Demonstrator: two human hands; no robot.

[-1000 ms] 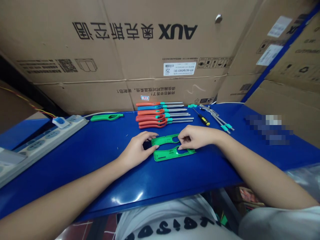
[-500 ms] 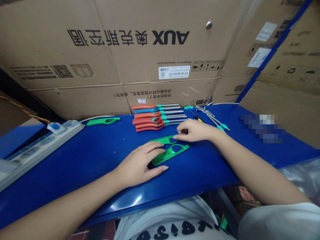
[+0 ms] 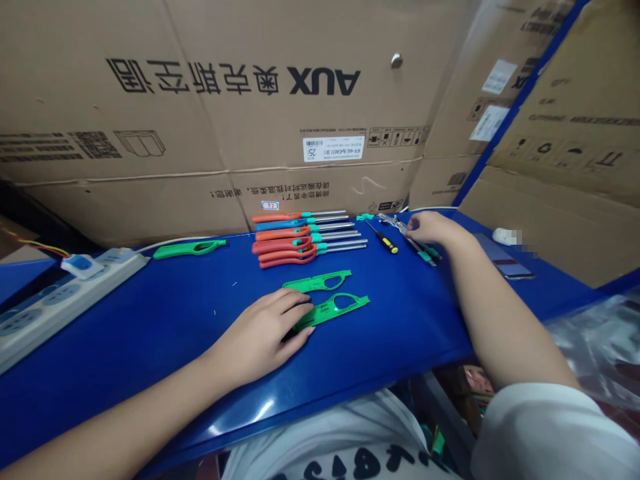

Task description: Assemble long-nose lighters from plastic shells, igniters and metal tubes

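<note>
My left hand [image 3: 267, 333] curls over the left end of a green lighter half-shell [image 3: 330, 310] lying on the blue table, its thumb along the near edge. A second green half-shell [image 3: 317, 283] lies just beyond, close to my fingers. My right hand [image 3: 433, 230] reaches to the back right, fingertips pinched at a small pile of metal lighter tubes [image 3: 416, 245] with teal ends. What lies between those fingertips is hidden. Left of the pile is a yellow-and-black screwdriver [image 3: 387, 243], with small teal parts [image 3: 365, 217] behind it.
Several assembled orange, red and blue lighters [image 3: 287, 247] lie in a row at the back. A green lighter handle [image 3: 190, 249] and a white power strip [image 3: 75, 293] are at left. A phone [image 3: 505, 260] lies at right. Cardboard [image 3: 225, 133] walls the back.
My right hand has left the far green half-shell and moved right and back to the metal tubes. My left hand stays on the near half-shell. The camera view has shifted slightly.
</note>
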